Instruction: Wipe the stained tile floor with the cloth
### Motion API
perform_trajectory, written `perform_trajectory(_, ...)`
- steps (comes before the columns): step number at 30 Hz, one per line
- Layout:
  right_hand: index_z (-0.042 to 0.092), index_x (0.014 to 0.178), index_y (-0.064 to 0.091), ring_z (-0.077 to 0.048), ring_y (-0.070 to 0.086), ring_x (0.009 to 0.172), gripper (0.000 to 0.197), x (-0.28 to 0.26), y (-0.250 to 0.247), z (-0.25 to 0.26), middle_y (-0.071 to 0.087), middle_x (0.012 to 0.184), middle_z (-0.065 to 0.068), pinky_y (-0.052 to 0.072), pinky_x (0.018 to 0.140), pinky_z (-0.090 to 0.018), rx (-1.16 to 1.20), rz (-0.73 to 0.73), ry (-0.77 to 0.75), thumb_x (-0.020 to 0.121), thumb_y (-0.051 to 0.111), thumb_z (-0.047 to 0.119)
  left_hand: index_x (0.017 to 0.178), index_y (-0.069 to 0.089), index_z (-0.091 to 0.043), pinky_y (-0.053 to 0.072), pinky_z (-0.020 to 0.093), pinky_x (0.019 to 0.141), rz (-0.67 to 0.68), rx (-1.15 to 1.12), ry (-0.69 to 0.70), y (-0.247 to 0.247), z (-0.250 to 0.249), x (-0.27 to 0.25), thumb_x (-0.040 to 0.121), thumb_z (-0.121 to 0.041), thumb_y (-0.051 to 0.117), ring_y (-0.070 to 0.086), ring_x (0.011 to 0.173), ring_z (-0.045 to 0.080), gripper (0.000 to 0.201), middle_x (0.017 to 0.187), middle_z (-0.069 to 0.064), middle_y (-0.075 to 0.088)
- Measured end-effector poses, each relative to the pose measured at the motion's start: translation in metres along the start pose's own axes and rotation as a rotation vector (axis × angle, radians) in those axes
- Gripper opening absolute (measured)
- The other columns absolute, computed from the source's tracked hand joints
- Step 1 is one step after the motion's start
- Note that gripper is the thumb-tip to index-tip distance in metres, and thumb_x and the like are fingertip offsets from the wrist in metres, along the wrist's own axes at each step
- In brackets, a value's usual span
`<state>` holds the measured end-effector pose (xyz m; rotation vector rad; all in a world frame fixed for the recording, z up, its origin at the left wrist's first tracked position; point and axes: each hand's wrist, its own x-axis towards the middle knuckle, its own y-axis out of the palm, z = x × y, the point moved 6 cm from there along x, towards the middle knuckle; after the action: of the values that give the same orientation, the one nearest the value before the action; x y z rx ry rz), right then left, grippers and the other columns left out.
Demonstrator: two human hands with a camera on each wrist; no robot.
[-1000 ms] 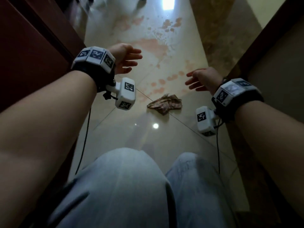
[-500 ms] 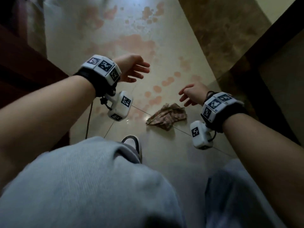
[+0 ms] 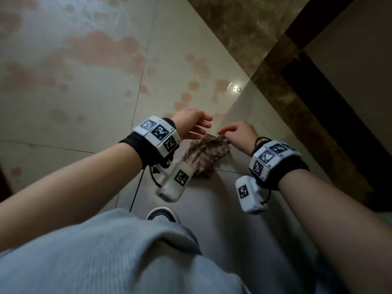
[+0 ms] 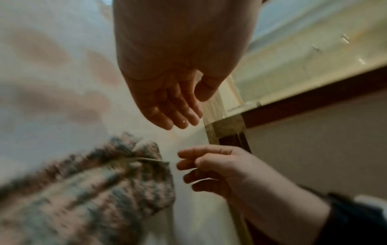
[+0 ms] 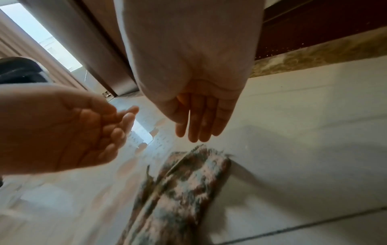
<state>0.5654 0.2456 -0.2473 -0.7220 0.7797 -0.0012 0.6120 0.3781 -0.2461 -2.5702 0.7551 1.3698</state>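
Nearest the viewer, a grey-trousered knee (image 3: 89, 251) and a shoe toe (image 3: 162, 215). Beyond them the cloth (image 3: 203, 155), a crumpled patterned rag, lies on the tile floor (image 3: 63, 128) across a grout line. It looks light, soft and limp, and is best gathered at its raised upper fold. The left hand (image 3: 191, 126) and right hand (image 3: 237, 135) hover just above it, fingers loosely spread, grasping nothing. Farther off, pinkish stains (image 3: 106, 47). Wrist markers carry only coded squares; no legible writing.

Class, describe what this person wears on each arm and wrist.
Forearms bare, no sleeves. Behind the left hand and the right hand: a black strap carrying white blocks with black square-patterned markers, a white camera pod hanging beneath, and a thin black cable.
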Motion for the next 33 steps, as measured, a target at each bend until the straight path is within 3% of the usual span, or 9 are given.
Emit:
perform_trajectory(5,0.011,0.110,0.072,-0.020,0.063,0.110,0.036,-0.009,0.013,-0.001,0.071,0.115,-0.008,0.042,0.092,-0.018,-0.027,-0.063,-0.037,0.088,0.046,0.000,0.090,0.056,-0.012,0.042,0.022,0.056,-0.042,0.162,0.073,-0.006,-0.002,0.005,0.097,-0.010,0.043,0.050,0.058,0.013,0.015,0.073,0.000,0.055)
perform_trajectory(9,0.014,0.122,0.066,-0.021,0.059,0.120,0.039,-0.022,0.027,-0.003,0.065,0.127,-0.007,0.039,0.102,-0.020,-0.171,-0.047,-0.109,0.090,0.046,0.006,0.108,0.064,-0.005,0.042,0.010,0.046,-0.064,0.553,0.119,0.000,-0.001,0.005,0.095,-0.008,0.043,0.048,0.059,0.009,0.025,0.080,0.001,0.061)
perform_trajectory(13,0.011,0.141,0.044,-0.026,0.042,0.136,0.045,-0.030,0.056,-0.002,0.042,0.149,-0.012,0.032,0.112,-0.030,-0.580,0.192,-0.208,0.097,0.038,0.019,0.117,0.064,-0.010,0.044,0.015,0.054,-0.004,0.784,0.096,0.008,0.008,0.001,0.094,-0.010,0.043,0.057,0.078,0.015,0.031,0.114,0.008,0.066)
perform_trajectory(17,0.006,0.151,0.019,-0.025,0.016,0.148,0.054,-0.032,0.065,-0.009,0.013,0.160,-0.012,0.015,0.120,-0.032,-0.686,0.285,-0.228,0.102,0.025,0.030,0.132,0.052,-0.009,0.045,0.028,0.092,-0.023,0.946,0.102,0.013,0.016,0.000,0.098,-0.020,0.041,0.055,0.112,0.024,0.037,0.132,0.011,0.057)
perform_trajectory(20,0.011,0.153,0.008,-0.021,0.006,0.150,0.060,-0.029,0.065,-0.018,0.002,0.162,-0.007,0.008,0.121,-0.033,-0.750,0.302,-0.228,0.102,0.023,0.038,0.139,0.043,-0.008,0.044,0.016,0.089,0.046,0.967,0.117,0.021,0.023,0.000,0.097,-0.014,0.038,0.053,0.114,0.024,0.042,0.136,0.013,0.053)
perform_trajectory(21,0.013,0.154,0.006,-0.019,0.005,0.150,0.062,-0.027,0.062,-0.022,0.000,0.162,-0.006,0.008,0.122,-0.033,-0.780,0.294,-0.228,0.101,0.023,0.040,0.143,0.038,-0.010,0.044,0.011,0.085,0.081,0.967,0.122,0.025,0.025,0.000,0.098,-0.013,0.037,0.052,0.117,0.023,0.045,0.139,0.012,0.050)
perform_trajectory(25,0.015,0.154,0.003,-0.018,0.001,0.151,0.065,-0.011,0.049,-0.033,-0.004,0.162,-0.004,0.006,0.123,-0.036,-0.813,0.258,-0.169,0.099,0.022,0.045,0.152,0.014,-0.013,0.021,0.024,0.113,0.097,1.052,0.222,0.040,0.023,0.000,0.099,-0.015,0.038,0.022,0.145,0.022,0.059,0.159,0.009,0.019)
perform_trajectory(29,0.016,0.153,-0.001,-0.017,-0.001,0.151,0.061,0.000,0.035,-0.035,-0.007,0.162,-0.002,0.004,0.122,-0.035,-0.787,0.256,-0.144,0.101,0.021,0.038,0.153,0.003,-0.008,0.010,0.021,0.114,0.144,1.173,0.233,0.052,0.031,0.006,0.099,-0.013,0.038,0.006,0.150,0.021,0.065,0.162,0.009,0.001)
perform_trajectory(33,0.016,0.153,-0.006,-0.019,-0.003,0.151,0.066,0.010,0.023,-0.045,-0.012,0.161,-0.003,0.005,0.122,-0.035,-0.775,0.242,-0.093,0.099,0.031,0.026,0.152,-0.002,-0.008,0.005,0.029,0.120,0.131,1.361,0.240,0.057,0.033,0.030,0.098,-0.018,0.036,-0.003,0.150,0.020,0.067,0.161,0.009,-0.009)
